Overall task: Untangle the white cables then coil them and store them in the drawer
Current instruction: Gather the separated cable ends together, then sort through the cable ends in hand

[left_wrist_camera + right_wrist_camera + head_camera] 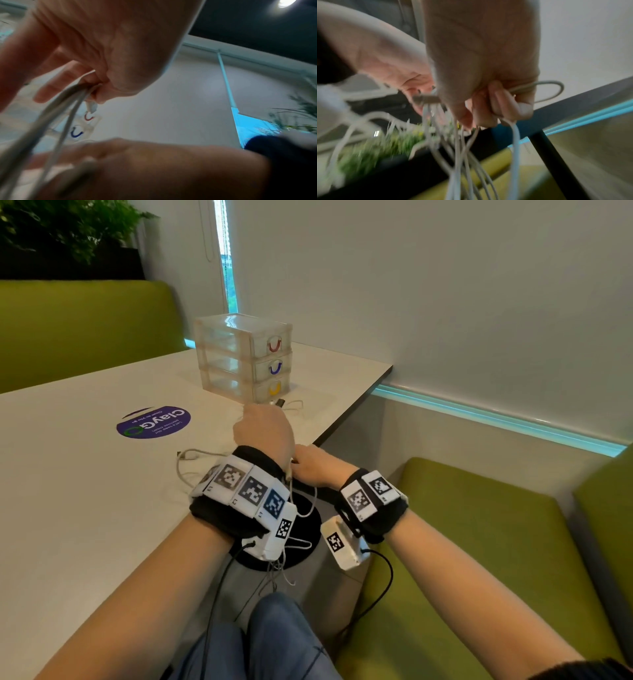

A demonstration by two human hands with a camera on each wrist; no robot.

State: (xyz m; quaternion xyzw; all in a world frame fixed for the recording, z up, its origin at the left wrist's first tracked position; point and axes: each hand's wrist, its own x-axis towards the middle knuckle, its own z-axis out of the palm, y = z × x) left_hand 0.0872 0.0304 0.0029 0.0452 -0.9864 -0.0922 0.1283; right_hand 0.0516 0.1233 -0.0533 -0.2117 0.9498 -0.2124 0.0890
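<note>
Several thin white cables [190,459] lie tangled on the white table [85,491], and more strands [303,510] hang off its near edge. My left hand [263,428] is raised above the table and grips a bunch of strands [75,94]; a dark plug [280,402] pokes out past its knuckles. Lower, at the table edge, my right hand [313,463] has its fingers [498,102] curled round cables [462,155], with a loop [556,88] sticking out and the rest dangling. The clear three-drawer unit [245,357] stands behind the hands with every drawer closed.
A purple round sticker [153,422] marks the table to the left. Green bench seats [462,542] run along the right and behind the table. A white wall [445,302] is close on the right. Black sensor leads [219,583] hang from my wristbands over my lap.
</note>
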